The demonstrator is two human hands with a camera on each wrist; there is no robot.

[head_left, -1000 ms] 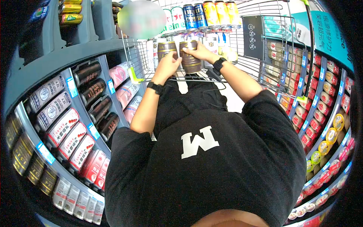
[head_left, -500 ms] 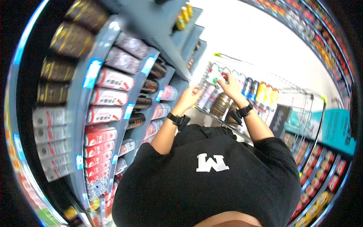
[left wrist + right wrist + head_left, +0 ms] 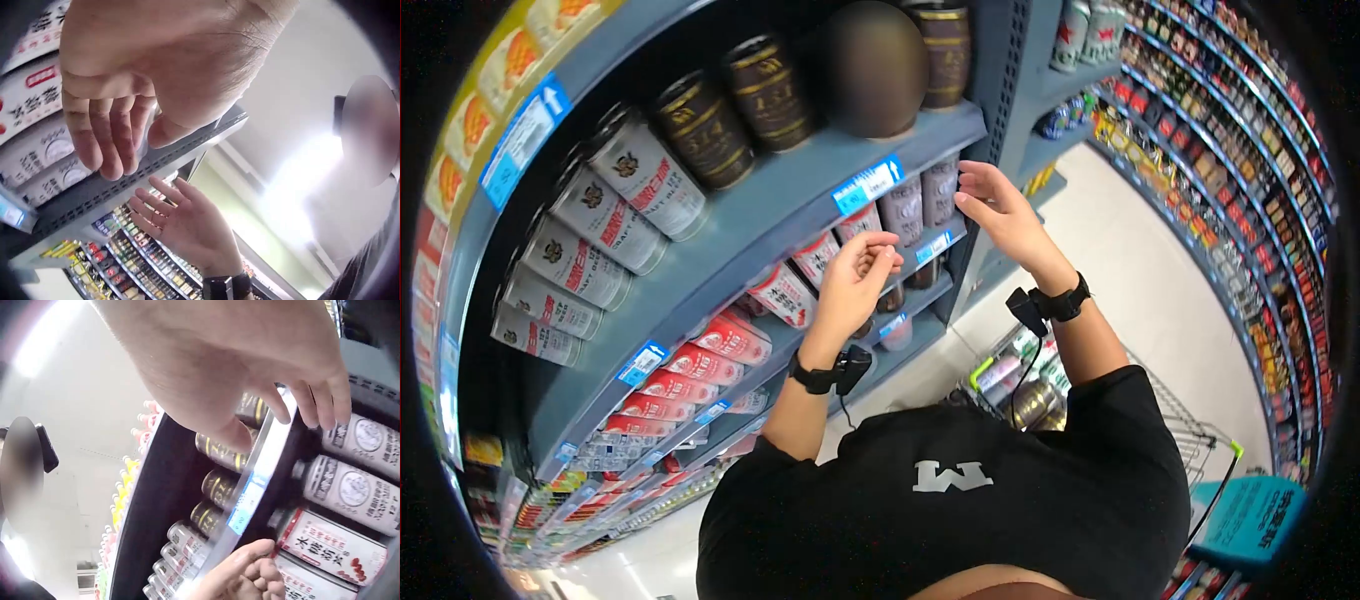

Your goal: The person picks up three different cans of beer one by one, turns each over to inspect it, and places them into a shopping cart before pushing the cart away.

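Note:
My left hand [image 3: 855,285] is raised in front of the drinks shelf, its fingers loosely bent and holding nothing. To its right my right hand [image 3: 1005,215] hangs in the air at the shelf's end, fingers relaxed, also holding nothing. Dark brown cans with gold bands [image 3: 770,92] stand on the upper shelf beyond both hands. In the right wrist view, grey cans with a round emblem [image 3: 353,487] and a white can with red dates [image 3: 334,545] sit on the shelf below. The left wrist view shows the right hand [image 3: 194,228] with its palm facing the camera.
Silver cans with red lettering [image 3: 647,175] stand left of the brown ones. A blue price tag [image 3: 870,185] lines the shelf edge [image 3: 800,180]. A shopping cart [image 3: 1195,440] holding a brown can [image 3: 1035,403] is low on the right. Stocked shelves [image 3: 1250,150] curve along the far right.
Both hands have left the brown cans in the cart and come up, empty, before the shelf. The view has swung left, putting the cart at the lower right.

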